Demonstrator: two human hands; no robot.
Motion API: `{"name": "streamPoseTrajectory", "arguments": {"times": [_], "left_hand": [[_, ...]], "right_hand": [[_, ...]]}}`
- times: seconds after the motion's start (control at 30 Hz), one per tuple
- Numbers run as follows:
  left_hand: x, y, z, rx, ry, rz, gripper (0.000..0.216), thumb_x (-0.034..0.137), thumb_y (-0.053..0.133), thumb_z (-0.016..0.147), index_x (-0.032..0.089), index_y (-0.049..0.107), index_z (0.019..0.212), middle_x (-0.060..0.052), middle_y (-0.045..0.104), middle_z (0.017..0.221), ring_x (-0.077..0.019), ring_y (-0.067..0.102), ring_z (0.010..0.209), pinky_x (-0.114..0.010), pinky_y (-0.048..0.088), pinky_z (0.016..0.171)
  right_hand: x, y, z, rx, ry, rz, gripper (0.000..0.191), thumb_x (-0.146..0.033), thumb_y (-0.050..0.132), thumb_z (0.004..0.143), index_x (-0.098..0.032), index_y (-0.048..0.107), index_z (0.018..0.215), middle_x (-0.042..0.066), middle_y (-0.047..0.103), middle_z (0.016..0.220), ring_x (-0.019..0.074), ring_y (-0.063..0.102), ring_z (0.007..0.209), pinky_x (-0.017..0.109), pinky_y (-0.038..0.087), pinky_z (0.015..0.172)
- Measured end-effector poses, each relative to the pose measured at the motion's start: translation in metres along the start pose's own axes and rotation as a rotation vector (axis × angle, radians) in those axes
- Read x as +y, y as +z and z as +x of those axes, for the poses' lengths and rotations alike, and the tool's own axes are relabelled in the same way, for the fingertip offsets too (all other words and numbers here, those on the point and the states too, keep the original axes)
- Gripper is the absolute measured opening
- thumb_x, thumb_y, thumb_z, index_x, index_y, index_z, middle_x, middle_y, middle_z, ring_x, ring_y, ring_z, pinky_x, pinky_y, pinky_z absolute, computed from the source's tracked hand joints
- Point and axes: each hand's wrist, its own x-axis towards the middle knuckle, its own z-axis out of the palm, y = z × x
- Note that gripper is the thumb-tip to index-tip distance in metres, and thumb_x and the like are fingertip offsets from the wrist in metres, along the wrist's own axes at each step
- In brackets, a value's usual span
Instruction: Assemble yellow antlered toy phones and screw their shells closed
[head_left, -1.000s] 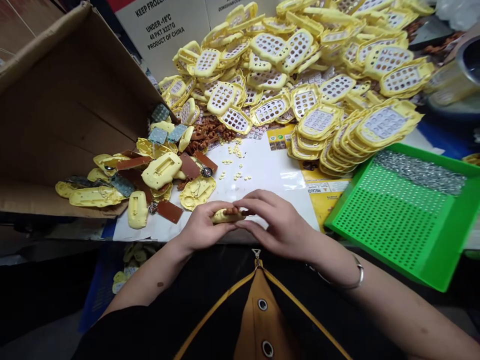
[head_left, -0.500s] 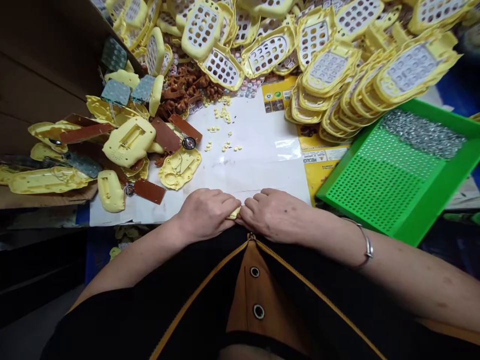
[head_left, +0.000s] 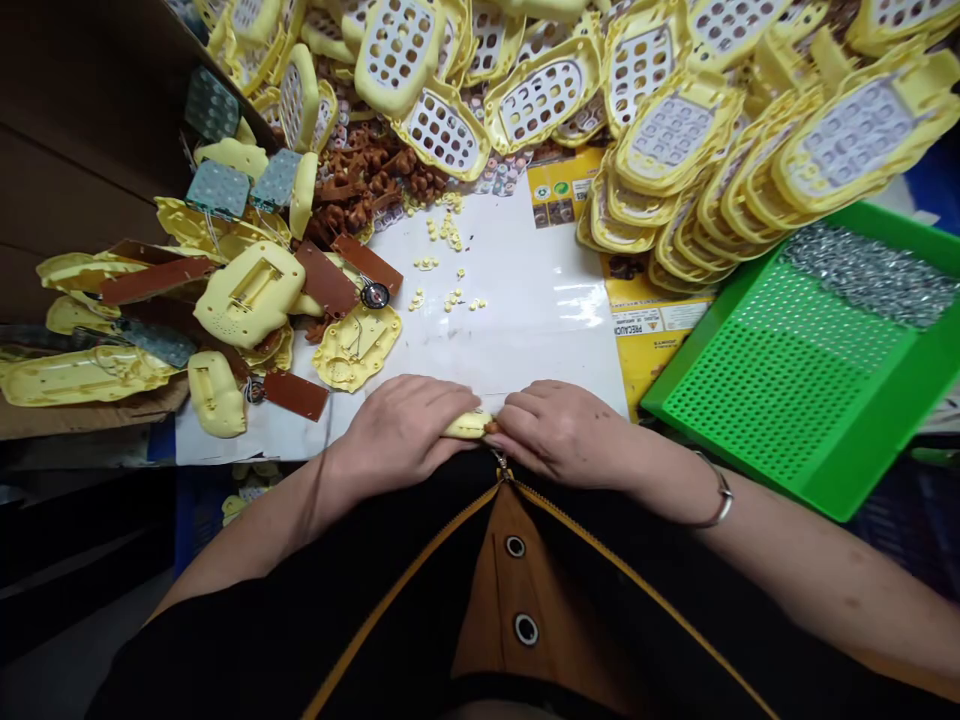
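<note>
My left hand (head_left: 405, 425) is wrapped round a yellow plastic casing (head_left: 468, 426) at the table's front edge, and its palm hides most of the piece. At the casing's right end, my right hand (head_left: 574, 432) is closed in a pinch. A small brown part (head_left: 491, 427) shows between its fingertips, against the casing. Beyond the hands, tiny yellow bits (head_left: 454, 298) lie scattered on the white sheet (head_left: 517, 350). Left of them is an open yellow shell half (head_left: 356, 350) with wires and a round black speaker (head_left: 375, 293) close by.
A green perforated tray (head_left: 757, 410) with small metal screws (head_left: 870, 270) stands on the right. Stacked yellow shells (head_left: 675, 140) fill the back right. Brown plastic parts (head_left: 352, 180) are heaped at back left, near brown circuit boards (head_left: 296, 395) and yellow casings (head_left: 251, 290).
My right hand has moved slightly right, away from the left hand. More of the yellow casing shows between them, and the small brown part has come into sight.
</note>
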Motion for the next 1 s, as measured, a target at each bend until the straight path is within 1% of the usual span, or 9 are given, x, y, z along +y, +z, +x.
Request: {"name": "streamPoseTrajectory", "arguments": {"times": [0.1, 0.17, 0.3, 0.47, 0.6, 0.77, 0.87, 0.93, 1.0], "left_hand": [[0.000, -0.002, -0.001, -0.034, -0.113, -0.056, 0.027, 0.029, 0.054, 0.087, 0.018, 0.061, 0.110, -0.006, 0.072, 0.105, -0.0203, 0.067, 0.096, -0.034, 0.053, 0.082], [0.000, -0.001, -0.003, -0.008, -0.145, -0.084, 0.027, 0.025, 0.054, 0.086, 0.019, 0.061, 0.111, -0.006, 0.072, 0.105, -0.0200, 0.068, 0.097, -0.034, 0.054, 0.082], [0.000, 0.006, -0.006, 0.105, -0.110, -0.071, 0.026, 0.023, 0.055, 0.084, 0.018, 0.061, 0.109, -0.006, 0.073, 0.103, -0.0199, 0.069, 0.093, -0.034, 0.056, 0.080], [-0.001, 0.011, -0.007, 0.232, -0.070, 0.074, 0.030, 0.010, 0.055, 0.074, 0.014, 0.062, 0.104, -0.010, 0.073, 0.105, -0.0237, 0.069, 0.093, -0.039, 0.055, 0.083], [0.000, 0.014, -0.004, 0.291, -0.052, 0.118, 0.033, 0.011, 0.052, 0.077, 0.014, 0.061, 0.109, -0.009, 0.074, 0.102, -0.0217, 0.071, 0.091, -0.034, 0.057, 0.079], [-0.001, 0.015, -0.003, 0.315, -0.101, 0.016, 0.034, 0.012, 0.053, 0.076, 0.019, 0.063, 0.107, -0.005, 0.075, 0.102, -0.0189, 0.071, 0.090, -0.030, 0.056, 0.079], [-0.005, 0.013, -0.002, 0.335, -0.144, -0.066, 0.029, 0.018, 0.057, 0.079, 0.019, 0.063, 0.107, -0.005, 0.074, 0.102, -0.0190, 0.070, 0.090, -0.031, 0.056, 0.079], [-0.006, 0.008, 0.002, 0.376, -0.222, -0.171, 0.028, 0.023, 0.061, 0.081, 0.018, 0.062, 0.109, -0.006, 0.073, 0.102, -0.0184, 0.069, 0.090, -0.031, 0.055, 0.079], [-0.004, 0.000, 0.007, 0.341, -0.250, -0.296, 0.028, 0.026, 0.063, 0.082, 0.019, 0.062, 0.108, -0.005, 0.072, 0.101, -0.0172, 0.068, 0.089, -0.029, 0.054, 0.078]], "right_hand": [[0.000, 0.004, -0.001, 0.191, 0.130, 0.046, 0.031, -0.042, 0.048, 0.093, -0.014, 0.059, 0.084, 0.007, 0.062, 0.072, 0.0175, 0.054, 0.064, 0.030, 0.045, 0.058], [-0.001, 0.008, 0.000, 0.307, 0.189, 0.178, 0.034, -0.046, 0.054, 0.089, -0.013, 0.058, 0.095, 0.011, 0.064, 0.083, 0.0193, 0.059, 0.076, 0.032, 0.051, 0.064], [-0.004, 0.017, 0.002, 0.381, 0.197, 0.408, 0.016, -0.028, 0.058, 0.089, -0.017, 0.058, 0.100, 0.007, 0.064, 0.083, 0.0156, 0.062, 0.076, 0.028, 0.055, 0.065], [-0.004, 0.018, 0.001, 0.429, 0.088, 0.280, 0.016, -0.010, 0.057, 0.085, -0.016, 0.060, 0.100, 0.008, 0.067, 0.083, 0.0170, 0.062, 0.077, 0.031, 0.056, 0.066], [-0.001, 0.016, 0.004, 0.463, -0.004, 0.128, 0.017, -0.008, 0.056, 0.084, -0.014, 0.060, 0.099, 0.007, 0.068, 0.078, 0.0177, 0.062, 0.075, 0.035, 0.058, 0.071], [-0.001, 0.013, 0.007, 0.447, -0.141, -0.029, 0.020, -0.009, 0.047, 0.089, -0.016, 0.061, 0.101, 0.005, 0.070, 0.080, 0.0169, 0.063, 0.079, 0.036, 0.058, 0.081], [-0.001, 0.011, 0.008, 0.475, 0.009, 0.062, 0.024, -0.013, 0.055, 0.087, -0.019, 0.058, 0.110, 0.006, 0.069, 0.088, 0.0174, 0.064, 0.082, 0.039, 0.056, 0.084], [0.000, 0.008, 0.011, 0.538, 0.197, 0.169, 0.042, -0.024, 0.065, 0.084, -0.018, 0.051, 0.123, 0.011, 0.066, 0.104, 0.0222, 0.062, 0.097, 0.043, 0.053, 0.088], [0.001, 0.003, 0.014, 0.554, 0.302, 0.307, 0.059, -0.037, 0.071, 0.079, -0.018, 0.047, 0.129, 0.015, 0.061, 0.116, 0.0263, 0.058, 0.110, 0.044, 0.053, 0.090]]}}
